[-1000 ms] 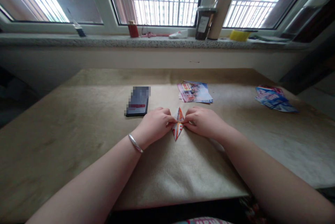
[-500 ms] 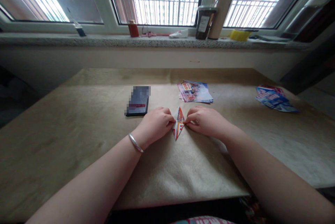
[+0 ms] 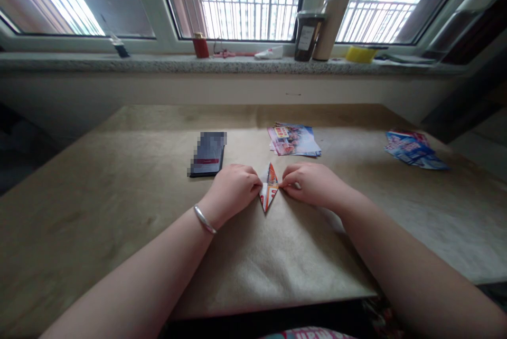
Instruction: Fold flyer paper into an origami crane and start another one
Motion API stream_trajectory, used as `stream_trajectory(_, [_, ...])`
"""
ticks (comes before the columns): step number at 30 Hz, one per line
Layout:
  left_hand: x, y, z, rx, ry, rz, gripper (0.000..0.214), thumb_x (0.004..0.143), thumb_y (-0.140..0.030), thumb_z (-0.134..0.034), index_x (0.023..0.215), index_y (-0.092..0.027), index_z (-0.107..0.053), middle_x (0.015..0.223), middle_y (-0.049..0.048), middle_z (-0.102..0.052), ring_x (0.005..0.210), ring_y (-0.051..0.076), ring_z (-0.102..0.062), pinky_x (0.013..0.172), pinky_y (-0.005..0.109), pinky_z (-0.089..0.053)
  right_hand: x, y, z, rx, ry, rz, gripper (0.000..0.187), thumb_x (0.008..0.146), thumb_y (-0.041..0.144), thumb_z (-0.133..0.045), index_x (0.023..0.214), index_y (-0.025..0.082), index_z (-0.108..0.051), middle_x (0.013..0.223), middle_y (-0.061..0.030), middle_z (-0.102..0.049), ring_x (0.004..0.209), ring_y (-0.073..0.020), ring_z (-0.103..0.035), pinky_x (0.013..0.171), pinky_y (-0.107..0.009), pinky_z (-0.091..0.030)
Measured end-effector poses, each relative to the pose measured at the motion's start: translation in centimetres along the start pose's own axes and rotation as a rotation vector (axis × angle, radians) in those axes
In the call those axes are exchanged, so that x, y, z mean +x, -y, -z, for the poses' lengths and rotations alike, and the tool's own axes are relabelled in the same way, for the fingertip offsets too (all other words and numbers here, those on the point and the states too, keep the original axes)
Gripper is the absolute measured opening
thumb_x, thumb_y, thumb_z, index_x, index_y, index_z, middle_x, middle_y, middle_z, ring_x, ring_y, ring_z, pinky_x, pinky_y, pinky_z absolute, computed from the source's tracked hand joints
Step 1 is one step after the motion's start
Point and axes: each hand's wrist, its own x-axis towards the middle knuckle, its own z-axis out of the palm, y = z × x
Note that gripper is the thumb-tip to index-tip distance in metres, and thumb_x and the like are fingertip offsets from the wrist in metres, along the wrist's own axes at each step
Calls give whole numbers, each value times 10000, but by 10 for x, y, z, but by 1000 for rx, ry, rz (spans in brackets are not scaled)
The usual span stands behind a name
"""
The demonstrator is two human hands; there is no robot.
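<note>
Left hand and right hand pinch opposite sides of the small folded red-and-white printed paper diamond, flat on the counter, right of the dark phone.

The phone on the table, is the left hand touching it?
No, the left hand pinches the folded paper together with the right hand, while the phone lies apart, beyond it.

arms: bare, no sleeves | left wrist: thin silver bangle | right wrist: bare
</note>
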Motion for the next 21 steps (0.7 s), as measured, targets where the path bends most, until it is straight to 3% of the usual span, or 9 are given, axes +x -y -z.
stream_trajectory(4, [0,-4,4,55,10,28,199,821,-210,-540,785,-202,-735,807,43,-703,736,171,-621,755,313,-462,0,3,1,-4,-7,-9,215,819,278,-521,817,251,-734,894,7,-693,787,-145,-615,609,-242,-370])
stream_trajectory(9, [0,-5,10,88,-14,28,226,825,-254,-541,693,-170,-705,765,48,-692,793,195,-618,937,421,-391,-1,6,2,-8,1,-24,272,856,348,-485,773,233,-717,890,-2,-685,808,-151,-608,606,-245,-358])
stream_trajectory(16, [1,-1,4,29,21,50,224,843,-272,-548,750,-148,-709,809,73,-681,775,188,-599,753,309,-463,2,8,-3,-35,-27,-45,236,862,354,-493,807,227,-684,872,-26,-669,823,-166,-597,636,-252,-370])
stream_trajectory(21, [1,0,1,-52,-1,33,167,849,-227,-536,830,-184,-697,824,51,-672,773,175,-592,724,285,-456,4,12,-7,-86,-77,-115,269,881,362,-471,773,211,-667,867,-52,-673,829,-179,-595,670,-264,-388])
